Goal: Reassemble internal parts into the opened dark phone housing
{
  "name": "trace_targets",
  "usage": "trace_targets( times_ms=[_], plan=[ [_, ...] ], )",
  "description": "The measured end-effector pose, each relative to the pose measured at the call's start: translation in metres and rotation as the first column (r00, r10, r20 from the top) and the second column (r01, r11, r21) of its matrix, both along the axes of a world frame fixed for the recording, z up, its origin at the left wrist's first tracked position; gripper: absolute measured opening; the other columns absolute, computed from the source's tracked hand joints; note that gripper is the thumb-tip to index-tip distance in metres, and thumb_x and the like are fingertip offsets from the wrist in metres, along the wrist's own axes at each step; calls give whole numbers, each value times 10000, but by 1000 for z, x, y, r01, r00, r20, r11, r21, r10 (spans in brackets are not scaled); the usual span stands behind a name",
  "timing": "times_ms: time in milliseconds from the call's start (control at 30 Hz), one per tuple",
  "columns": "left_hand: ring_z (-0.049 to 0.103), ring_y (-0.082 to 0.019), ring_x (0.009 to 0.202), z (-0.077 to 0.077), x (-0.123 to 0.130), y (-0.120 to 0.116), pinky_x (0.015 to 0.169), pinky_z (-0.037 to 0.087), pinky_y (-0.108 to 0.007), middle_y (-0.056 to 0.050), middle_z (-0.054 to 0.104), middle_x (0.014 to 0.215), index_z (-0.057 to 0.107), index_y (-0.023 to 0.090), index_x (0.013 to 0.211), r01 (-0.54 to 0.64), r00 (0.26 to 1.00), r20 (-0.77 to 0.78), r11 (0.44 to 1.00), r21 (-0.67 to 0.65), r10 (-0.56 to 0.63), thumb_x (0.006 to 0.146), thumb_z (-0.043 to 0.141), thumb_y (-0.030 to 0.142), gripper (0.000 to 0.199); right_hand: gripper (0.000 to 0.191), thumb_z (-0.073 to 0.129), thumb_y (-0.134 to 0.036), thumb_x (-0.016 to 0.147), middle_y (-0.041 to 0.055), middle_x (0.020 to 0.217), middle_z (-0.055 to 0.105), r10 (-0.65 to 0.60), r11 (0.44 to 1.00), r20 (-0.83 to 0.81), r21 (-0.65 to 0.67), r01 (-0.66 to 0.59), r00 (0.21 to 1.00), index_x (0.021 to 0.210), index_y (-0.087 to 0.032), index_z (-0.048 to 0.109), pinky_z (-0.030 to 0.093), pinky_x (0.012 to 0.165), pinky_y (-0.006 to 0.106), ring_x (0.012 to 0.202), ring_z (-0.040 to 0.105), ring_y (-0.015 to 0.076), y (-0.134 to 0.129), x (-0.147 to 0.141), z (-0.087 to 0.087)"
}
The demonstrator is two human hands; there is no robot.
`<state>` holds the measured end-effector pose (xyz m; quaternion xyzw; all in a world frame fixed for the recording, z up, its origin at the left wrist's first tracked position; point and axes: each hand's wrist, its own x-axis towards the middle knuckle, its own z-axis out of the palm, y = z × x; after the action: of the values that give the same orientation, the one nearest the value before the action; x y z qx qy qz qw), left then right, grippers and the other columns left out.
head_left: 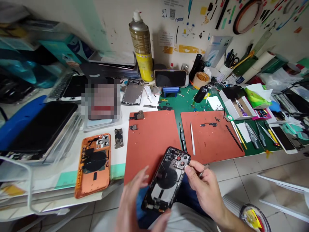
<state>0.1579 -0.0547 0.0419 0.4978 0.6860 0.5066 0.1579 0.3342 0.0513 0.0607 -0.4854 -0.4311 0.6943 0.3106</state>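
My right hand (pixel 205 183) pinches the camera corner of a black phone back housing (pixel 166 177) between thumb and fingers. The housing is tilted, its inside facing up, with a round black charging coil and the camera rings showing. A small metallic piece (pixel 204 170), too unclear to name, shows at the curled fingers of that hand. Slightly blurred, my left hand (pixel 131 201) is spread open on the housing's left, its thumb close to the bottom edge; I cannot tell whether it touches. An orange phone back housing (pixel 96 180) lies at the left table edge, beside a logic board (pixel 118 138).
A red mat (pixel 149 138) carries small camera modules (pixel 138 115). Another red mat (pixel 212 141) holds white tweezers (pixel 192 138) and small parts; a screwdriver (pixel 182 137) lies between the mats. Behind stand a spray can (pixel 142 48) and a propped phone (pixel 170 78).
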Motion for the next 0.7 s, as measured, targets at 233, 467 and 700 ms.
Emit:
trace_targets(
  times_ms=[233,467,700],
  plan=[
    [805,-349,995,11,-6,22,899,620,-498,-223,812,1153,611,158,1535,553,-22,998,831,62,-59,1026,211,843,943,432,605,-570,1075,-26,674,587,249,965,-152,-46,-258,957,1148,-170,752,519,536,270,534,570,131,12,-2,24],
    [795,-328,1087,8,18,21,1041,582,-459,-179,820,1232,792,154,1328,416,-197,978,909,26,62,1076,418,688,699,360,659,-12,978,86,1034,772,-155,400,336,881,-252,929,1244,-221,784,641,682,243,720,771,142,-3,18,6],
    [651,-390,1414,-6,28,16,1270,421,-557,-98,782,1382,808,254,1336,328,-287,957,942,65,34,1026,631,531,453,539,495,0,1009,139,1027,792,-188,153,438,897,-414,879,1514,-145,617,621,626,270,747,774,174,-2,15,-13]
  ],
)
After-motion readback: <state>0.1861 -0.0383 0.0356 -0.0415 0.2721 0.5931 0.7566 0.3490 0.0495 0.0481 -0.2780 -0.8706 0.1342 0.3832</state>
